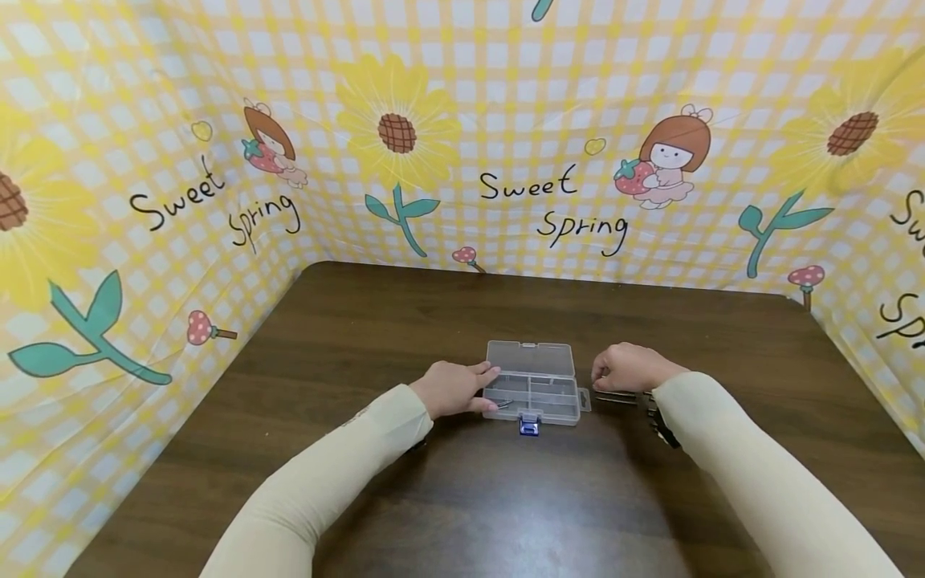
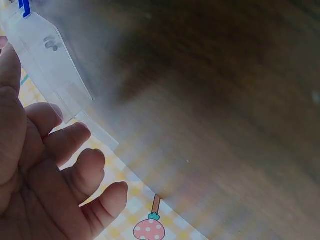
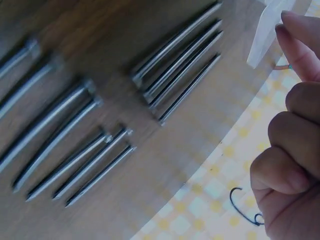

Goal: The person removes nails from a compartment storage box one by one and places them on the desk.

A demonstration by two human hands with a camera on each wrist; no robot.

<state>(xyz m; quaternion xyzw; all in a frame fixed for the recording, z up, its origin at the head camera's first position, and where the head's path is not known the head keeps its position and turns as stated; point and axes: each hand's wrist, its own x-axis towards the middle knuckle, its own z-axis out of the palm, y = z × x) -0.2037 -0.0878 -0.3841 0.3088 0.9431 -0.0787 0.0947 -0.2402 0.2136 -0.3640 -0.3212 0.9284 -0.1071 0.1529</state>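
At upper centre, right wrist view, nails (image 3: 190,89) slant up rightward, left of our nearer right hand (image 3: 295,150), curled, seemingly empty; our left hand (image 1: 450,389) loosely touches the box (image 1: 556,418).

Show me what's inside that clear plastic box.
Thin metal pieces lie in the near-left compartment of the box. The left fingers cover part of its left side; anything directly beneath them is hidden.

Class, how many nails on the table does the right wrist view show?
11 nails: four at upper centre, four at left, some cut off by the frame, three just below those. More may lie outside.
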